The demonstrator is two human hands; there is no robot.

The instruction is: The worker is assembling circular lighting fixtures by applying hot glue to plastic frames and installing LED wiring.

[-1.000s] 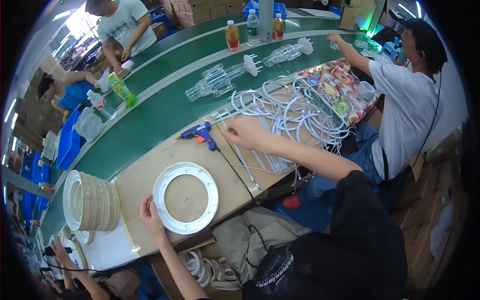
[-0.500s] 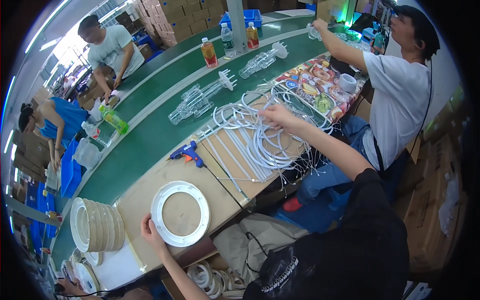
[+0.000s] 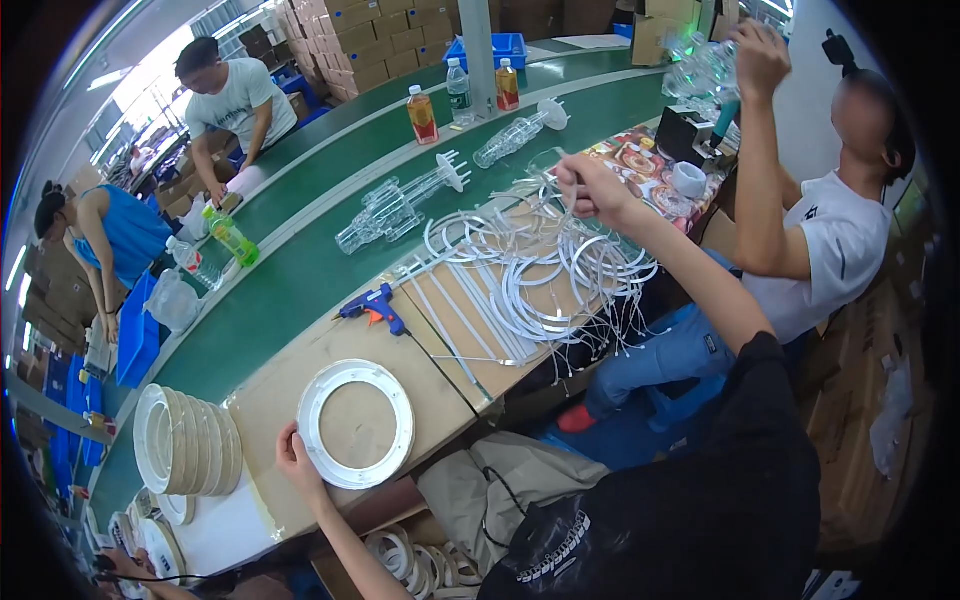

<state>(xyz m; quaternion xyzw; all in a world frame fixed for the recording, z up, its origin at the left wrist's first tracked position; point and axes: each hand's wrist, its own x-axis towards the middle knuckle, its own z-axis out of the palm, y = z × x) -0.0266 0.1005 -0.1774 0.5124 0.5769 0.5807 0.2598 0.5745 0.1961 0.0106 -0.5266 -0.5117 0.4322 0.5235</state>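
A flat white ring lies on the bench before me. My left hand grips its left rim, fingertips partly under the edge. Over the far right side of a tangled pile of white curved strips with thin wires, my right hand is raised with its fingers pinched. A thin pale strip shows at those fingers, its far end blurred among the pile. Several straight white strips lie beside the pile. A blue glue gun rests between ring and strips.
A stack of cream rings stands at the left. Two clear plastic fittings with pronged white ends lie on the green conveyor with bottles beyond. A co-worker sits at the right with a raised arm; more rings sit in a box below.
My right hand has lifted from the strip pile and moved right and away, with a thin strip in its fingers. The co-worker at right has leaned back and raised a hand. My left hand stays.
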